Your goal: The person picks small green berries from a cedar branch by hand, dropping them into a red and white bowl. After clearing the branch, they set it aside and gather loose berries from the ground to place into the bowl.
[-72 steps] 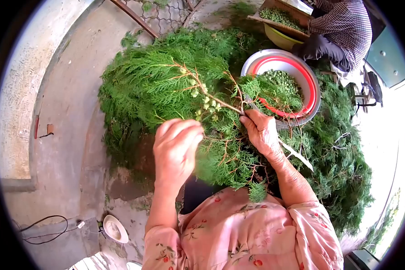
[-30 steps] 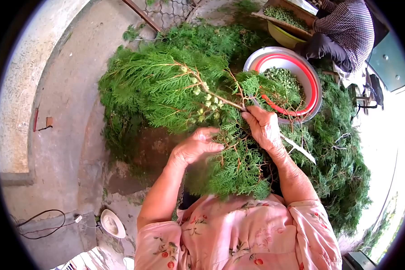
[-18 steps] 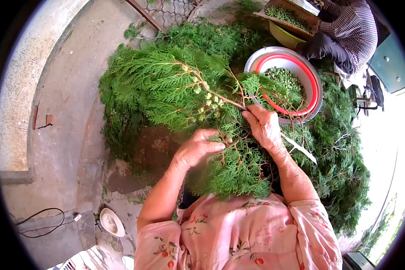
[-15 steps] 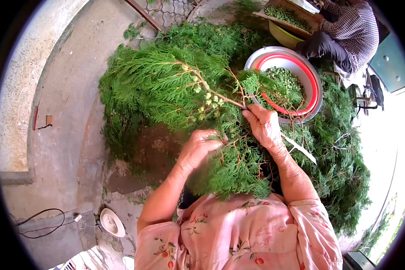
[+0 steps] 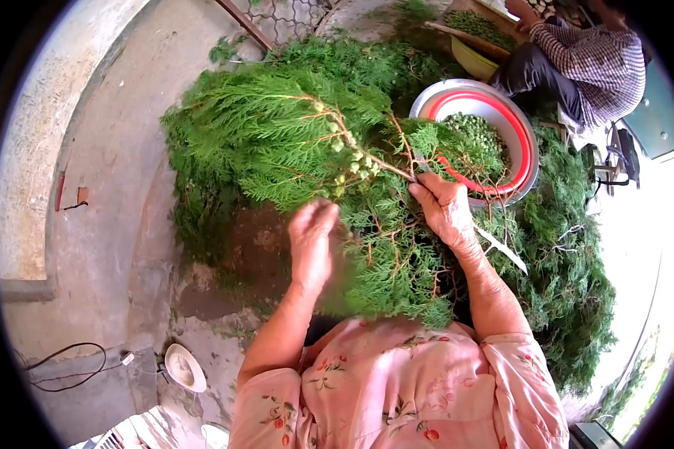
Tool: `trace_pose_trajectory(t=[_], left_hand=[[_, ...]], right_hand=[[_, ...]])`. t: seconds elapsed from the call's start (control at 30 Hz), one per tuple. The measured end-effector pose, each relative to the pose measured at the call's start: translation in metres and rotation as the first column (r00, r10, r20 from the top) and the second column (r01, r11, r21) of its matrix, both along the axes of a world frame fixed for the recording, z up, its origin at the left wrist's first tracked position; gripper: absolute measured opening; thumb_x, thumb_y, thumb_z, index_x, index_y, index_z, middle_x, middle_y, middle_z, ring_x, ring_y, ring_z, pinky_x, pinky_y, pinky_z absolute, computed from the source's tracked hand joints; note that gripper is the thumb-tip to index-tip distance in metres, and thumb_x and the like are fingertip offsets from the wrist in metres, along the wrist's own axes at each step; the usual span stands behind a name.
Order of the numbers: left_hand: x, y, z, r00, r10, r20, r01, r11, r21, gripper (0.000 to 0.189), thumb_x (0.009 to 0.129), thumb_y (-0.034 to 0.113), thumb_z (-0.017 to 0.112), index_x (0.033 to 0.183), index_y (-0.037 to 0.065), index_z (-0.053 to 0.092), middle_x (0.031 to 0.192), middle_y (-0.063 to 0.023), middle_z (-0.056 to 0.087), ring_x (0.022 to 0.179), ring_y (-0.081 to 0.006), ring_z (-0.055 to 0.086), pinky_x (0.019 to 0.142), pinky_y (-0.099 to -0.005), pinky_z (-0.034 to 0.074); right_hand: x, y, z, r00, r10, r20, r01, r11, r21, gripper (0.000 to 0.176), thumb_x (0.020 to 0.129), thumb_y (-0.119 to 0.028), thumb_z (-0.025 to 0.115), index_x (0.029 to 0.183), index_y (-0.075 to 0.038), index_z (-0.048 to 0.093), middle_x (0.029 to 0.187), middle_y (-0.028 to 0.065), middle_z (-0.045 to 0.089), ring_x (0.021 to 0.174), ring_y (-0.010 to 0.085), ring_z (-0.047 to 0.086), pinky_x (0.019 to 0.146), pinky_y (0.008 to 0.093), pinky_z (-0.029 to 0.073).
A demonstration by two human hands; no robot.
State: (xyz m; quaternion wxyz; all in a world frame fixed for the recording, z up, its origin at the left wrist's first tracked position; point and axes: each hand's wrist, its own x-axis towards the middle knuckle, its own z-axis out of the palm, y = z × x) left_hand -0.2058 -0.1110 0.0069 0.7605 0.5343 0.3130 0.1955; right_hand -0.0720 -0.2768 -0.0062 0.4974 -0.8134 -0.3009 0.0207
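Grip, right hand (image 5: pixel 446 209): thumb and fingers pinching the branch (image 5: pixel 389 165), which runs toward ten o'clock, pale green cones (image 5: pixel 365 169) attached. Left hand (image 5: pixel 312 243): seven o'clock of cones, blurred, hold unclear; newly withdrawn from lower sprigs (image 5: pixel 398 258), so only the right visibly steadies the branch.

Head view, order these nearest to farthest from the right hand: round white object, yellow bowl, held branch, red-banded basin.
1. Held branch: in the right hand.
2. Red-banded basin: just beyond.
3. Yellow bowl: upper right.
4. Round white object: lower left.
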Motion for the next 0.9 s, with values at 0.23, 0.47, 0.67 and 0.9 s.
trace_pose_trajectory(t=[0.23, 0.47, 0.67, 0.9], left_hand=[[-0.004, 0.005, 0.017, 0.981, 0.139, 0.132, -0.140, 0.051, 0.989, 0.012, 0.086, 0.002, 0.054, 0.094, -0.003, 0.060, 0.076, -0.0123, 0.060, 0.063, -0.0205, 0.059, 0.053, -0.0291, 0.051], [0.006, -0.031, 0.039, 0.952, -0.274, 0.136, -0.187, -0.170, 0.968, 0.020, 0.073, 0.000, 0.062, 0.092, -0.001, 0.062, 0.082, -0.0135, 0.057, 0.066, -0.0220, 0.057, 0.055, -0.0316, 0.048], [0.012, -0.029, 0.066, 0.984, -0.179, -0.016, 0.061, 0.250, 0.966, 0.013, 0.083, 0.000, 0.055, 0.095, -0.004, 0.059, 0.083, -0.0117, 0.060, 0.066, -0.0222, 0.063, 0.058, -0.0286, 0.054], [0.021, -0.021, 0.012, 0.972, -0.232, -0.034, 0.222, 0.862, 0.455, 0.012, 0.089, 0.005, 0.051, 0.092, -0.004, 0.058, 0.082, -0.0084, 0.060, 0.069, -0.0170, 0.063, 0.062, -0.0270, 0.055]], right_hand=[[-0.008, 0.007, 0.009, 0.992, 0.048, 0.112, -0.036, 0.993, -0.109, 0.014, 0.081, -0.020, 0.060, 0.082, -0.007, 0.058, 0.067, 0.0172, 0.059, 0.065, 0.0364, 0.059, 0.056, 0.0425, 0.046], [-0.010, 0.008, 0.008, 0.997, 0.046, 0.067, -0.038, 0.994, -0.106, 0.015, 0.082, -0.021, 0.060, 0.081, -0.006, 0.058, 0.066, 0.0177, 0.059, 0.064, 0.0372, 0.058, 0.056, 0.0429, 0.046], [-0.008, 0.009, 0.008, 0.998, 0.040, 0.053, -0.034, 0.993, -0.112, 0.014, 0.081, -0.019, 0.061, 0.082, -0.006, 0.058, 0.066, 0.0181, 0.059, 0.065, 0.0373, 0.059, 0.056, 0.0427, 0.046], [-0.008, 0.007, 0.007, 0.995, 0.039, 0.088, -0.032, 0.997, -0.074, 0.013, 0.080, -0.018, 0.062, 0.083, -0.006, 0.059, 0.065, 0.0173, 0.058, 0.063, 0.0368, 0.058, 0.055, 0.0413, 0.046]])
